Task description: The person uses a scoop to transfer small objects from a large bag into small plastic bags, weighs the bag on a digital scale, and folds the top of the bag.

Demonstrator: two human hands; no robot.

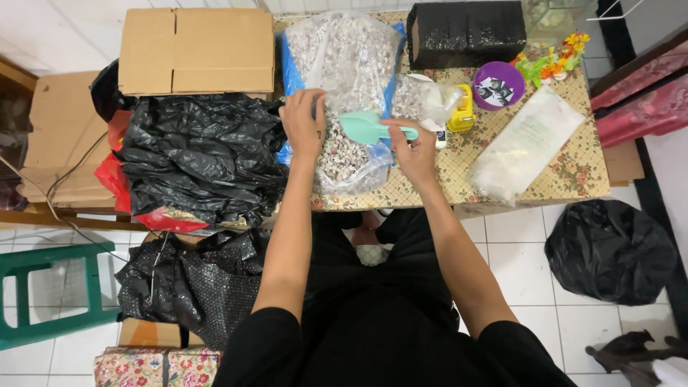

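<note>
Overhead view of a person working at a bench (573,179) covered with a floral cloth. The left hand (303,123) rests on the rim of a large clear plastic bag (344,64) filled with small pale and dark speckled pieces, its grip pinching the plastic at the bag's opening. The right hand (416,147) has its grip closed on the handle of a mint-green scoop (367,127), whose blade lies over the open mouth of the bag, just above the pieces. A smaller clear bag (423,100) of the same pieces sits just right of the scoop, beside a yellow tape dispenser (464,109) and a purple bowl (499,84). A long white packet (527,143) lies toward the bench's right edge, and a black wrapped box (466,32) at its far side. Black plastic sacks (201,154) and a cardboard box (197,50) lie to the left.
</note>
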